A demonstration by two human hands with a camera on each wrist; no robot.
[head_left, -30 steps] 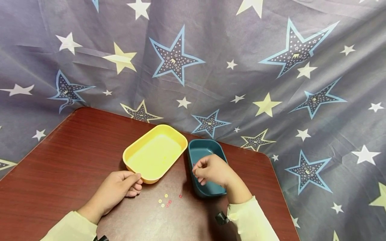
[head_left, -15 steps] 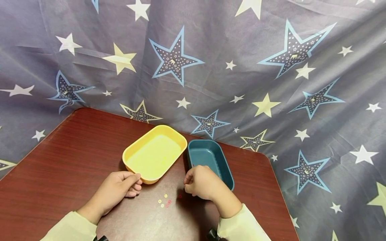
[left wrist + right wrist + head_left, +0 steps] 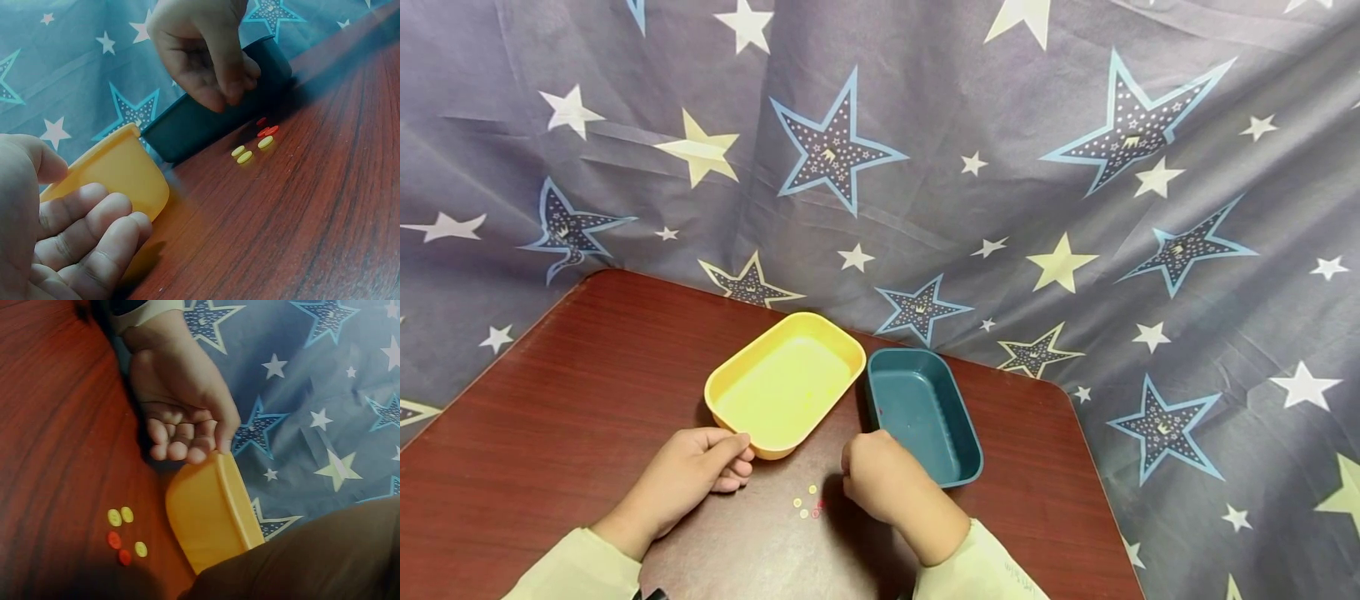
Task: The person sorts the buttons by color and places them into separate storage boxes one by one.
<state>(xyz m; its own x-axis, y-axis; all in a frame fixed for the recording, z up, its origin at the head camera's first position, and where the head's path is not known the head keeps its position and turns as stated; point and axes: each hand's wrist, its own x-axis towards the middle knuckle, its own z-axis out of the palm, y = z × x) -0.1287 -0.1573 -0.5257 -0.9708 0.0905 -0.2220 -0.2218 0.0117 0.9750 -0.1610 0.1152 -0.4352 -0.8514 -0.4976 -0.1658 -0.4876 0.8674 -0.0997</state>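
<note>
My left hand (image 3: pixel 688 475) holds the near corner of the yellow plastic tray (image 3: pixel 722 400), thumb over its rim and fingers curled below. In the right wrist view the same grip shows on the yellow tray (image 3: pixel 212 506). My right hand (image 3: pixel 887 479) hovers by the near left side of the teal tray (image 3: pixel 925 417), fingers loosely bent downward. Nothing shows in the right hand (image 3: pixel 206 56) in the left wrist view. Below it lie small round buttons: yellow buttons (image 3: pixel 265 142) and red buttons (image 3: pixel 269 131). In the head view the hand covers one red button.
A small red spot (image 3: pixel 881 412) shows on the inner left wall of the teal tray. Both trays stand side by side on the dark red wooden table (image 3: pixel 595 375). Behind the table hangs a grey star-patterned cloth (image 3: pixel 925 208).
My right hand has moved from above the teal tray toward me and leftward, down near the buttons. My left hand keeps its hold on the yellow tray.
</note>
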